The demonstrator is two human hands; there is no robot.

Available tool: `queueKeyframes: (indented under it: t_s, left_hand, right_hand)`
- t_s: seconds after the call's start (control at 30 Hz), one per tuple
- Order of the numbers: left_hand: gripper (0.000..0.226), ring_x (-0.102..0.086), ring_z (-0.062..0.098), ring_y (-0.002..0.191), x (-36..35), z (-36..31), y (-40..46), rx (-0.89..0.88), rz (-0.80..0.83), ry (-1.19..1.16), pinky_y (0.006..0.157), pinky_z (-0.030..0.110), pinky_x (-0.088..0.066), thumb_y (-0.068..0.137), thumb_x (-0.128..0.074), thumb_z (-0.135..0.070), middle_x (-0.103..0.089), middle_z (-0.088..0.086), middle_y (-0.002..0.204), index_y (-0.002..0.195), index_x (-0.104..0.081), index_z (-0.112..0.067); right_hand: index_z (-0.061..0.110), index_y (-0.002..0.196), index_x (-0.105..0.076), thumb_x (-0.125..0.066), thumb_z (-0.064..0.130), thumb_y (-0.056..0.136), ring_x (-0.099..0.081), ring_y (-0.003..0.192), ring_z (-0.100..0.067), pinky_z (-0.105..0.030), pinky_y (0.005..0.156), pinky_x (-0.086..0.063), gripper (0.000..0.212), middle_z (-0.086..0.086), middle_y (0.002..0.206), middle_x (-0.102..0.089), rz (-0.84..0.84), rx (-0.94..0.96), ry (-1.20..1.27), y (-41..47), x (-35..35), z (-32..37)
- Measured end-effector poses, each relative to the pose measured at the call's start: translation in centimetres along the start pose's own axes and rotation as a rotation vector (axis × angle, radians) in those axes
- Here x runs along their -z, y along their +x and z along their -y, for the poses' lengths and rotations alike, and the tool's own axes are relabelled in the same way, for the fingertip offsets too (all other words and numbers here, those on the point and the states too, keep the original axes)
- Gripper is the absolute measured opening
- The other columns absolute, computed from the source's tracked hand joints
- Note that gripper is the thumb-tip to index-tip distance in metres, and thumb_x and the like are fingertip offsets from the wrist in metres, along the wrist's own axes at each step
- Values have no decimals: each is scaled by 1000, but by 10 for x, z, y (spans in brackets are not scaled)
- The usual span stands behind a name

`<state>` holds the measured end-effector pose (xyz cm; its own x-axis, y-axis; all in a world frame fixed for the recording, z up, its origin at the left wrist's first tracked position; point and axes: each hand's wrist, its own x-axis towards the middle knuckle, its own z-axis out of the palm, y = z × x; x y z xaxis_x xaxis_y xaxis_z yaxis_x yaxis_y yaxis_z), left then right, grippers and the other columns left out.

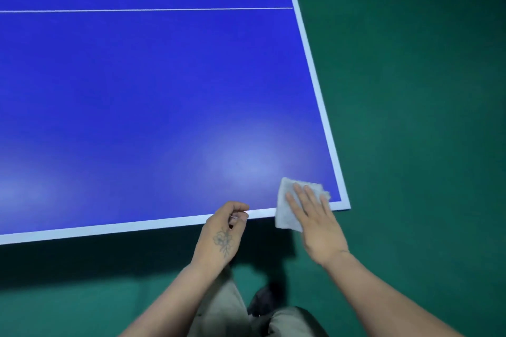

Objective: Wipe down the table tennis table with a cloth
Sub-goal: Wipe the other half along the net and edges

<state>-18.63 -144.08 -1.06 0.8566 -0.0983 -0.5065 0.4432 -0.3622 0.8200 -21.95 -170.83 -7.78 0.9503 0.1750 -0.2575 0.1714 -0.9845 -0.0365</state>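
Closest in you've got the person's legs in light khaki trousers (219, 306) and a dark shoe (262, 301) planted on the green floor (410, 117), with the table's shadow falling across the floor right in front of them.

Both bare forearms reach forward to the near edge of the table. The left hand (223, 230) — flower tattoo on the back of it — sits at the white border line with the fingers curled in; there's a thin pale sliver between thumb and fingers, but I honestly can't tell what it is or whether it's being pinched. The right hand (315, 221) is flat, fingers straight and a bit spread, pressing down on a folded white cloth (287, 208). The cloth lies at the near right corner of the table tennis table (164, 104), its near end hanging over the edge and the rest on the blue surface, just short of the side border.

Past that it's all blue tabletop with soft light glare near the cloth, and farther off a thin white line (145, 10) crossing the table — it meets the white side border.
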Motion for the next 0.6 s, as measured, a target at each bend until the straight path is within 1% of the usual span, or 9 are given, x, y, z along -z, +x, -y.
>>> queueKeyframes:
  t_s: [0.1, 0.17, 0.27, 0.33, 0.37, 0.4, 0.47, 0.53, 0.6]
  left_hand:
    - [15, -61, 7, 80, -9, -12, -17, -35, 40, 99, 75, 14, -47, 103, -62, -24, -67, -12, 83, 105, -72, -35]
    - [14, -56, 2, 75, -16, -19, -26, -44, 64, 134, 76, 13, -46, 103, -63, -23, -67, -13, 84, 104, -72, -34]
    - [11, -56, 2, 74, -35, -29, -34, -14, 121, 178, 80, 17, -49, 101, -64, -27, -70, -11, 89, 103, -71, -36]
    - [7, -61, 7, 79, -49, -40, -37, 56, 182, 130, 85, 25, -54, 100, -66, -30, -71, -10, 92, 105, -70, -34]
    - [6, -64, 10, 83, -58, -49, -40, 80, 207, 83, 87, 32, -56, 101, -67, -32, -73, -7, 95, 106, -69, -30]
    - [11, -66, 13, 85, -65, -60, -42, 97, 219, 35, 88, 37, -58, 103, -66, -36, -75, -4, 99, 107, -69, -26]
    - [28, -68, 14, 86, -79, -88, -50, 125, 238, -65, 86, 39, -59, 107, -60, -45, -78, 4, 107, 112, -68, -19]
    - [44, -71, 17, 87, -87, -117, -59, 145, 266, -151, 88, 39, -62, 108, -53, -55, -78, 6, 108, 119, -67, -15]
    - [45, -76, 17, 86, -93, -140, -69, 113, 261, -194, 92, 44, -63, 106, -58, -57, -78, 4, 110, 120, -66, -14]
  right_hand:
    - [27, 167, 17, -59, -6, 74, 16, 164, -23, -54, 132, 2, 125, 3, 176, 22, 76, -176, 57, -23, 5, -30]
    - [27, 165, 21, -56, -3, 83, 16, 164, -23, -56, 132, 5, 116, 4, 176, 21, 93, -266, 104, -32, 15, -34]
    - [26, 170, 2, -49, -3, 92, 5, 165, -23, -58, 131, 4, 98, 6, 178, 6, 87, -433, 253, -46, 34, -27]
    - [32, 170, -9, -41, -8, 96, -2, 165, -19, -59, 131, 2, 90, 10, 178, -2, 16, -562, 526, -53, 49, -18]
    - [35, 169, -14, -38, -11, 97, -6, 165, -17, -59, 132, -4, 89, 12, 178, -6, -46, -585, 677, -59, 59, -13]
    - [37, 168, -19, -36, -13, 96, -11, 164, -15, -56, 132, -12, 90, 12, 177, -11, -118, -571, 804, -64, 69, -9]
    - [37, 166, -26, -35, -15, 94, -20, 158, -4, -43, 130, -24, 89, 17, 174, -16, -227, -503, 916, -78, 92, -2]
    - [36, 166, -31, -37, -15, 93, -24, 152, 6, -32, 128, -28, 89, 21, 171, -19, -267, -437, 928, -95, 113, 1]
    - [36, 164, -35, -37, -18, 88, -24, 154, 7, -21, 125, -25, 93, 21, 171, -23, -303, -384, 912, -114, 127, 0]
